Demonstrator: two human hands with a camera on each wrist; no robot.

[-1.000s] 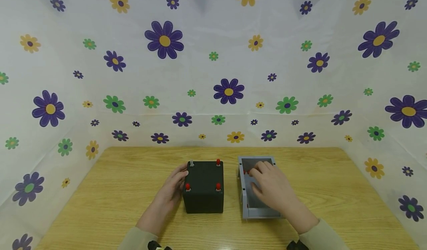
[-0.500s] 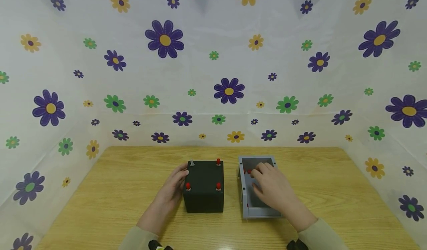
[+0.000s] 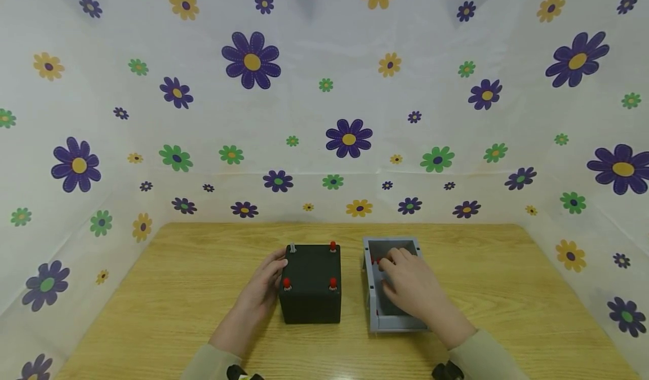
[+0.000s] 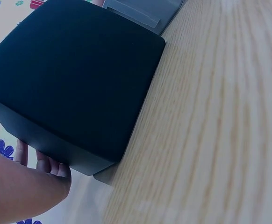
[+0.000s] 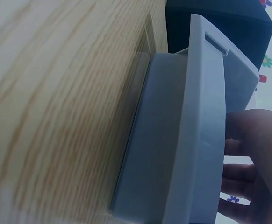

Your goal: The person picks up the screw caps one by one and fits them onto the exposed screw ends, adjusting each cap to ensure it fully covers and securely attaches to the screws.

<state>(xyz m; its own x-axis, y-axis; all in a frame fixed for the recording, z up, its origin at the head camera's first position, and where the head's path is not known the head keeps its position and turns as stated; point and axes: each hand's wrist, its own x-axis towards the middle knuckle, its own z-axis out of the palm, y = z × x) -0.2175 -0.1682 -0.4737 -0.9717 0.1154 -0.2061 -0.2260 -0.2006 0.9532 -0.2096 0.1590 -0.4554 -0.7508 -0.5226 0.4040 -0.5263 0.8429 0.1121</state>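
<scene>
A black box (image 3: 310,270) stands on the table in the head view. Three red caps (image 3: 333,282) sit on metal stems at corners of its top; at the back left corner the metal stem (image 3: 292,248) is bare. My left hand (image 3: 258,293) rests against the box's left side, fingertips touching it, as the left wrist view also shows. To the right is a grey open bin (image 3: 372,307). My right hand (image 3: 413,284) reaches down into it with bent fingers, beside small red pieces (image 3: 376,260). Whether those fingertips pinch anything is hidden.
The wooden table (image 3: 507,290) extends on both sides of the box and bin. A narrow strip of table separates the two. White flowered cloth (image 3: 324,104) hangs behind and at both sides.
The right hand makes only slight movements inside the bin, and its forearm shifts a little to the left. The left hand and the black box stay in place.
</scene>
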